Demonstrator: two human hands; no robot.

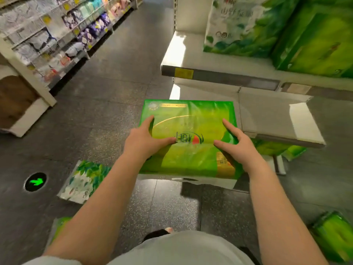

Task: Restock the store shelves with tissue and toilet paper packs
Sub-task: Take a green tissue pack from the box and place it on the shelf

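Both hands on a green tissue pack, held flat out in front of me, printed face up. My left hand grips the pack's left edge: thumb lies across the top toward the logo, index finger stretched along the side, other fingers hidden beneath. My right hand grips the right edge the same way, thumb on top pointing inward, index finger spread forward along the wrap. The grip is wide, the whole width of the pack between the two hands. The pack sits level, above the white base of the shelving unit; whether it touches the base I cannot tell. Just beyond the right hand, a lower shelf juts out, with more green packs partly visible under it. Above and ahead of the grip, an upper shelf with a yellow price tag on its front rail carries a large white-and-green pack and a tall green one beside it. Below and left of the left forearm, a white-and-green leaf-print pack lies on the dark speckled floor; another green pack shows part-hidden under that forearm. Down to the right of the right forearm, one more green pack on the floor. Far left of the grip, a green arrow marker set in the floor, and across the aisle blurred shelves of other goods.
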